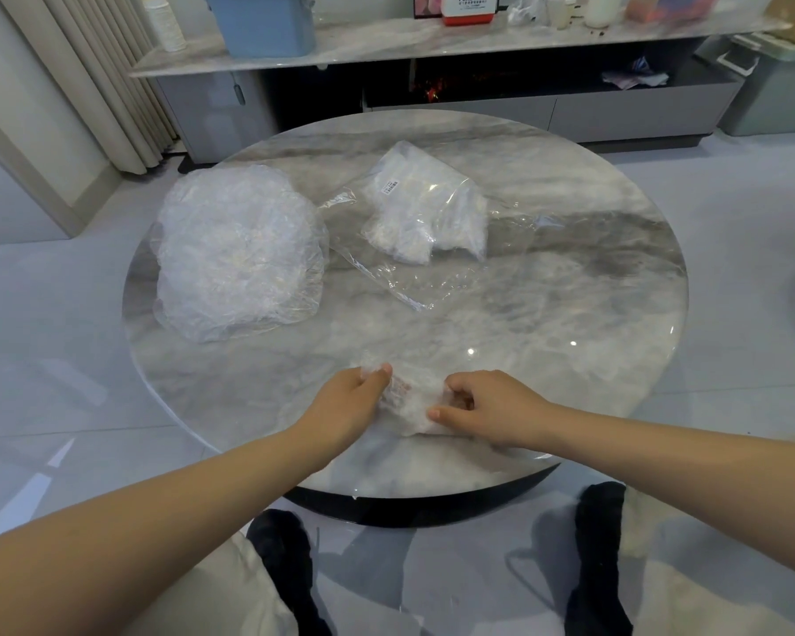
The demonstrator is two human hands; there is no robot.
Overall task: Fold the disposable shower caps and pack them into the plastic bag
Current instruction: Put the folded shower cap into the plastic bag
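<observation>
Gripping shower cap between left hand, right hand, table's near edge

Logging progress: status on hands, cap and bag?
Left hand and right hand both grip one shower cap at near table edge. Plastic bag part-filled, mouth toward them. Nothing between.

I note both forearms bare, reaching forward and converging toward the centre. Left hand: wrist straight, fingers curled under, thumb extended forward on top — a pinching posture. Right hand: knuckles up, fingers curled inward, thumb pointing toward the left hand. The two hands sit near each other, not touching — both low, palms down.
</observation>
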